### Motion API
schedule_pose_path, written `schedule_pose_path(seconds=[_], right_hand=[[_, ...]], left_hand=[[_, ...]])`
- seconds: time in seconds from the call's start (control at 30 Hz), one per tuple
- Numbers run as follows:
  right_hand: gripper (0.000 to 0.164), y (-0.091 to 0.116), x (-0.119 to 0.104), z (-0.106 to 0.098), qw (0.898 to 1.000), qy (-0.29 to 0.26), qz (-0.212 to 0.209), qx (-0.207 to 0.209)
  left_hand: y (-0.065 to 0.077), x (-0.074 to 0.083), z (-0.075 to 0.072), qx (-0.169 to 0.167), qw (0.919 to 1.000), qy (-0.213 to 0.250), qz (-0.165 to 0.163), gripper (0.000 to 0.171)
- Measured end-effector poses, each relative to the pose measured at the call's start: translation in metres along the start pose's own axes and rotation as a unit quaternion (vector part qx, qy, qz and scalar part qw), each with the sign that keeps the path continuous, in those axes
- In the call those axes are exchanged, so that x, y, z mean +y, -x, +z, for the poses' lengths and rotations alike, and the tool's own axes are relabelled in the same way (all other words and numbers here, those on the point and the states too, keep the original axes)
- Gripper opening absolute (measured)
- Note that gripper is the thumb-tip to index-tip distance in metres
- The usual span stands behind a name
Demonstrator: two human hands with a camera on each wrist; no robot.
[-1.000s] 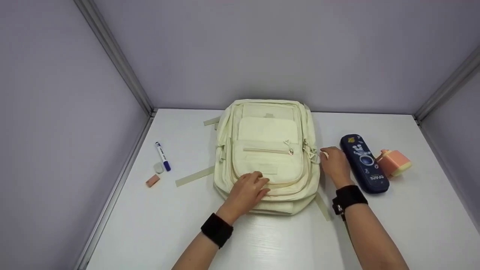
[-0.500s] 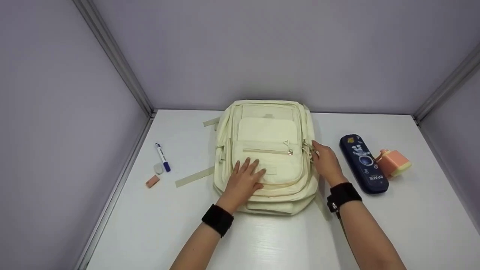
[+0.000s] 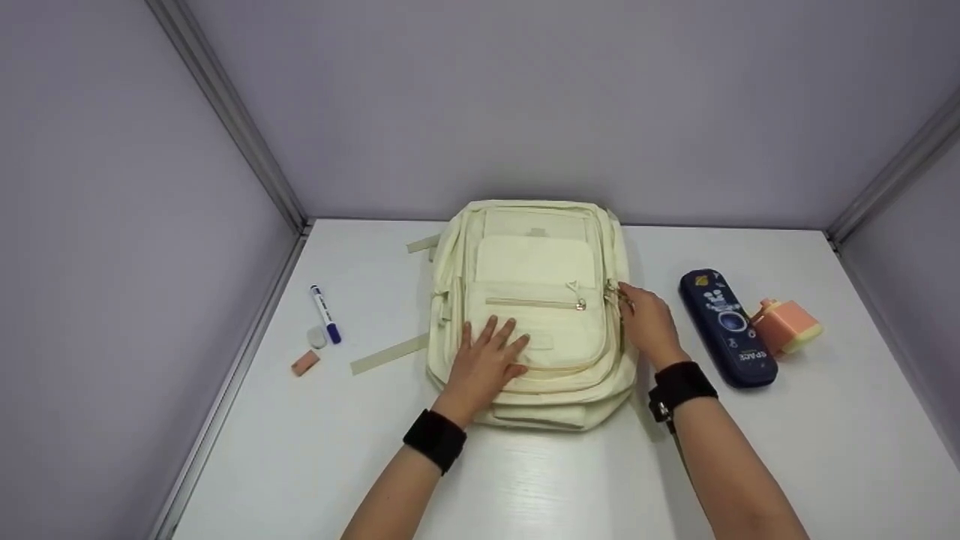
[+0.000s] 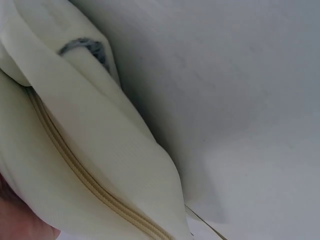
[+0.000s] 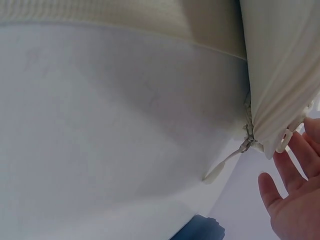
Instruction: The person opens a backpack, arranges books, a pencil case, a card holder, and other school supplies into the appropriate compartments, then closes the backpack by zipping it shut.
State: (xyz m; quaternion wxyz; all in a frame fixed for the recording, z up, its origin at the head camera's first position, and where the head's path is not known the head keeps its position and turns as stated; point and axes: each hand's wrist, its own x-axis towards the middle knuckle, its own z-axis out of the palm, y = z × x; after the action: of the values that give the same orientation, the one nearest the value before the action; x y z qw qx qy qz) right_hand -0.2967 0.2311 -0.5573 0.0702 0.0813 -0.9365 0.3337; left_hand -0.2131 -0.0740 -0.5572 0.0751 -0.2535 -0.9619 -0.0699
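A cream backpack (image 3: 536,262) lies on the white table with its front pocket facing up. My left hand (image 3: 484,367) rests on the lower left of that pocket, its fingers spread. In the left wrist view a bit of the hand (image 4: 22,220) shows beside the bag's beige zipper (image 4: 82,172). At the bag's right side my right hand (image 3: 651,322) pinches a zipper pull (image 5: 285,141) between thumb and forefinger; the other fingers stay loose. Another zipper pull (image 5: 216,172) dangles lower on the bag's side in the right wrist view.
Right of the bag lies a navy pencil case (image 3: 729,330), with an orange and yellow block-shaped object (image 3: 789,326) against it. On the left are a marker (image 3: 325,315), a small grey-white piece (image 3: 316,337) and an orange eraser-like block (image 3: 305,363). Walls enclose the table's back and sides.
My right hand has moved left from beside the bag onto its side zipper pulls. My left hand has flattened and spread its fingers on the front pocket. The bag has stayed in place.
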Motion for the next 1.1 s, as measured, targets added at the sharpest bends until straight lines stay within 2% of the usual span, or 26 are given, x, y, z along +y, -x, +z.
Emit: schedule_pose_path(seconds=[0.13, 0.23, 0.47, 0.63, 0.77, 0.93, 1.1], right_hand=[[0.034, 0.001, -0.001, 0.000, 0.999, 0.025, -0.001, 0.026], [0.033, 0.001, -0.001, 0.001, 0.999, 0.027, 0.004, 0.027], [0.027, -0.004, -0.003, 0.003, 1.000, -0.003, 0.009, 0.015], [0.016, -0.006, -0.007, 0.000, 0.999, 0.039, 0.007, 0.035], [0.013, -0.006, -0.010, -0.004, 0.996, 0.082, 0.003, 0.038], [0.016, -0.002, -0.008, -0.008, 0.993, 0.113, -0.020, 0.023], [0.018, 0.005, -0.002, -0.010, 0.990, 0.124, -0.059, 0.021]], left_hand=[[0.000, 0.000, 0.001, 0.004, 1.0000, -0.001, 0.000, 0.056], [0.000, -0.001, 0.002, 0.011, 0.9999, -0.006, 0.002, 0.054], [-0.001, -0.003, 0.000, 0.059, 0.9982, 0.001, 0.001, 0.041], [0.000, -0.005, 0.000, 0.030, 0.9994, 0.019, 0.003, 0.059], [0.001, -0.004, 0.002, 0.014, 0.9998, -0.004, -0.017, 0.063], [0.002, -0.001, 0.005, 0.024, 0.9985, -0.040, -0.028, 0.059], [0.003, 0.001, 0.007, 0.051, 0.9969, -0.053, -0.026, 0.054]])
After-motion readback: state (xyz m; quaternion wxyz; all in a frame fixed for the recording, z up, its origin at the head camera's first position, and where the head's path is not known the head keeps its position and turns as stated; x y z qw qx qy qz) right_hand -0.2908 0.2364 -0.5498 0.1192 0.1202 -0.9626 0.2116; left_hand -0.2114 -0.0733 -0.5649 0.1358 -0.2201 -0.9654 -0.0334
